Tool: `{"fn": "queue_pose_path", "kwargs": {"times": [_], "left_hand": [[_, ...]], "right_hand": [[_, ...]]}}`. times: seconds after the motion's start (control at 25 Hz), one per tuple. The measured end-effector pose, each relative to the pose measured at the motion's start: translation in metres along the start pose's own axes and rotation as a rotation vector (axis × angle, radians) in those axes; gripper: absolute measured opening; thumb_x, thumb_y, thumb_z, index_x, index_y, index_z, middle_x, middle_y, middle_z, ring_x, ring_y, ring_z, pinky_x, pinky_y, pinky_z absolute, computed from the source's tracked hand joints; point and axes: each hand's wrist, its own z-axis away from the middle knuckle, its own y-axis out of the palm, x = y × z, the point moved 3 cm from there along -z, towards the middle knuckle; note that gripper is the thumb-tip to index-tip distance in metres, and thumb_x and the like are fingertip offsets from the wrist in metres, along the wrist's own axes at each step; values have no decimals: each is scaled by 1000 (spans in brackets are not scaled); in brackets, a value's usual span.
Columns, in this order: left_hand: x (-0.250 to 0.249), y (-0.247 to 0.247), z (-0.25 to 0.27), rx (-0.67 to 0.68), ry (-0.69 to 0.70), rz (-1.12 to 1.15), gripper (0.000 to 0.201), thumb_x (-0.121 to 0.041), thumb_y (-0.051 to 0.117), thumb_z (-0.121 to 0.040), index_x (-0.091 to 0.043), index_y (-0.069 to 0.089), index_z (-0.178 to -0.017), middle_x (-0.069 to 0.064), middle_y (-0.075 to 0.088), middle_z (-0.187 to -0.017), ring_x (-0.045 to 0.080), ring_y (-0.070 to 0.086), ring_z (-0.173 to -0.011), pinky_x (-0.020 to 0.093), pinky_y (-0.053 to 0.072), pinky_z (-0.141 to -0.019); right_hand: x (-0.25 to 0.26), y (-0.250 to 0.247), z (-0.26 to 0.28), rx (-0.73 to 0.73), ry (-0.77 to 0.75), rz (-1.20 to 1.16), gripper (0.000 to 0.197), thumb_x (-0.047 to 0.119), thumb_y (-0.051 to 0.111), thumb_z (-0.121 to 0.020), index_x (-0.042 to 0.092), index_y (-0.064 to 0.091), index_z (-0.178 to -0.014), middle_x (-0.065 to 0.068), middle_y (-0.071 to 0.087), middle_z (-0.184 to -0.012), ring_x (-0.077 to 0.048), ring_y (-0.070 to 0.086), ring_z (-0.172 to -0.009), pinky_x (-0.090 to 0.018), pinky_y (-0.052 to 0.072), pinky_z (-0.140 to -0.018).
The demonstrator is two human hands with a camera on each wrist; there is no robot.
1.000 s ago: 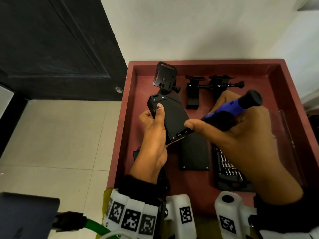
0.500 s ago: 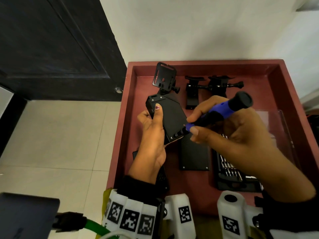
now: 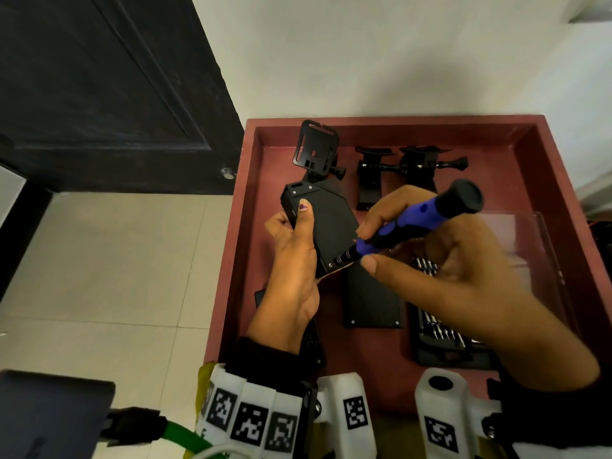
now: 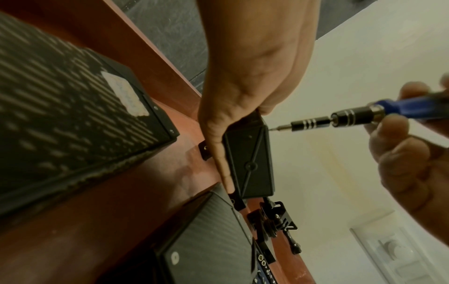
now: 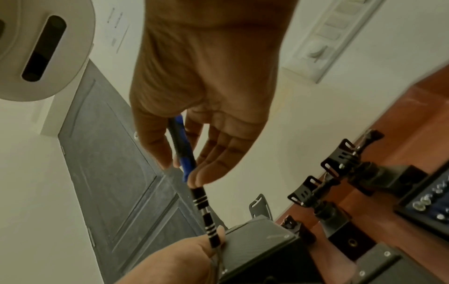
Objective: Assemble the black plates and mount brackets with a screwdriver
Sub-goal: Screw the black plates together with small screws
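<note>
You're working over a red tray (image 3: 559, 180). A plate (image 3: 371, 303), two brackets (image 3: 394, 167) and a bit case (image 3: 443, 342) are lying on it.

Domestic interior: dark panelled door (image 3: 99, 94), pale tiled floor (image 3: 116, 266), plastered wall (image 3: 381, 54), wall switch panel (image 5: 323, 40) with rotary regulator.

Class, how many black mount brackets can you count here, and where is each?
3. First bracket tops the box in the left hand; second bracket and third bracket lie at the tray's far end. Hands may hide more.
</note>
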Motion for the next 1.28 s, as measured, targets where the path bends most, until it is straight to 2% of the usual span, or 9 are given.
{"fn": "queue_pose_path", "kwargs": {"times": [0.2, 0.32, 0.48, 0.56, 0.68, 0.84, 1.0, 1.16, 1.28], "left_hand": [[-2, 0, 1, -23, -3, -10, 20, -38, 43, -99, -22, 35, -108, 1, 64, -98, 25, 65, -100, 49, 52, -90], [-2, 1, 2, -40, 16, -29, 25, -37, 44, -99, -18, 34, -111, -2, 63, -90, 15, 65, -84, 45, 54, -86], [-1, 2, 1, -18, -6, 11, 25, -37, 44, -99, -18, 33, -110, 0, 64, -92, 17, 65, -82, 45, 54, -82], [-1, 2, 0, -18, -10, 23, 25, -36, 44, -99, -17, 32, -111, 0, 63, -92, 18, 64, -84, 48, 52, -86], [-1, 0, -1, -9, 5, 29, 26, -36, 43, -99, -17, 31, -112, 2, 63, -95, 21, 62, -91, 53, 49, -92], [1, 1, -2, -20, 4, -11, 25, -37, 44, -99, -18, 33, -111, 0, 63, -93, 19, 63, -91, 41, 54, -80], [0, 2, -1, -72, 72, -30, 22, -32, 44, -99, -13, 35, -108, -4, 55, -76, -7, 59, -55, 17, 50, -51], [0, 0, -1, -6, 2, 3, 24, -37, 43, -99, -18, 32, -110, -1, 63, -92, 15, 64, -84, 40, 54, -77], [0, 0, -1, -20, -14, -12, 26, -39, 43, -99, -19, 32, -112, 3, 64, -98, 28, 64, -100, 52, 51, -89]], "right_hand": [[-2, -8, 1, -172, 43, 266, 33, 46, 74, -70, 20, 55, -71, 4, 58, -66, -12, 59, -59, -18, 49, -56], [-4, -5, 1, -222, 85, 320, 39, 56, 70, -69, 23, 49, -70, 5, 54, -68, -11, 53, -58, -13, 42, -53], [-4, -6, 2, -103, 22, 99, 29, 20, 72, -75, 26, 56, -99, 12, 60, -97, -10, 61, -88, -15, 48, -71], [-2, -6, 3, -23, 25, 4, 32, 2, 65, -74, 20, 56, -100, 9, 61, -99, -10, 60, -90, -19, 50, -71], [0, -9, 2, -16, 0, 21, 23, 4, 68, -77, 18, 57, -92, 4, 64, -92, -11, 64, -85, -19, 53, -73], [2, -8, -1, -230, -45, 209, 28, 43, 73, -72, 33, 52, -87, 7, 62, -85, -9, 65, -70, -17, 54, -61], [3, -4, -1, -170, -30, 205, 35, 45, 72, -70, 32, 54, -97, 11, 60, -94, -7, 62, -86, -13, 50, -68], [1, -8, 0, 18, 13, 72, 30, 16, 69, -78, 26, 56, -103, 9, 64, -101, -15, 65, -90, -31, 55, -67], [2, -9, -1, -78, -32, 157, 17, 30, 72, -77, 25, 59, -86, 7, 64, -87, -12, 65, -76, -25, 55, -65]]}}
